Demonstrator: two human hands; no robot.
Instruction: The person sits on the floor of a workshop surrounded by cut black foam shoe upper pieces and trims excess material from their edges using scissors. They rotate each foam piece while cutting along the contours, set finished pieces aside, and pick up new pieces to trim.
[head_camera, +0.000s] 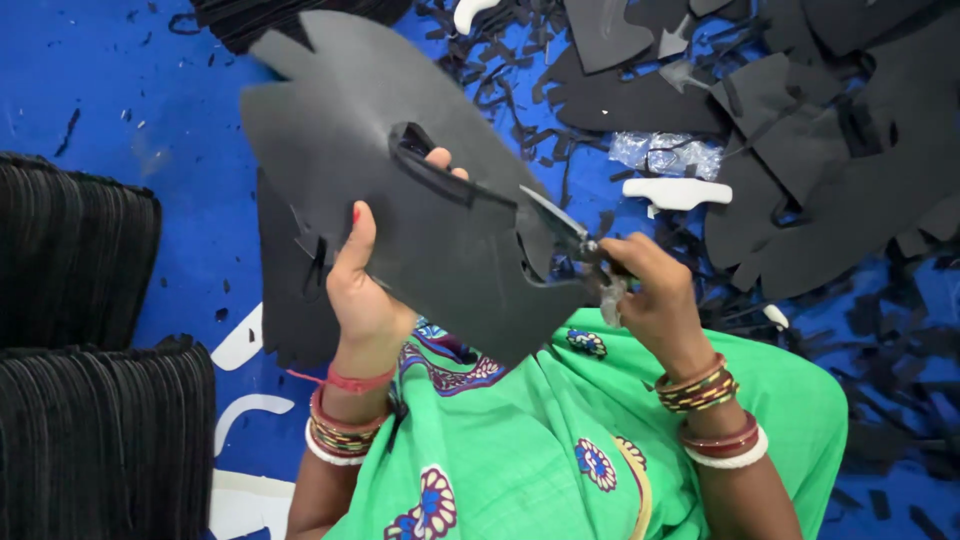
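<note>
Left hand (362, 290): fingers closed on the black foam sheet (400, 180), thumb in front, one fingertip through its slot.
Right hand (650, 290): fingers curled round scissors (568, 232), blades at the sheet's edge.
Around: black offcuts (800, 150) on the blue floor (120, 90).

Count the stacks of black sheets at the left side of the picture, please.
2. The upper stack lies at the left edge, level with the left hand. The lower stack fills the bottom-left corner. Another dark pile at the top edge is partly cut off.
</note>
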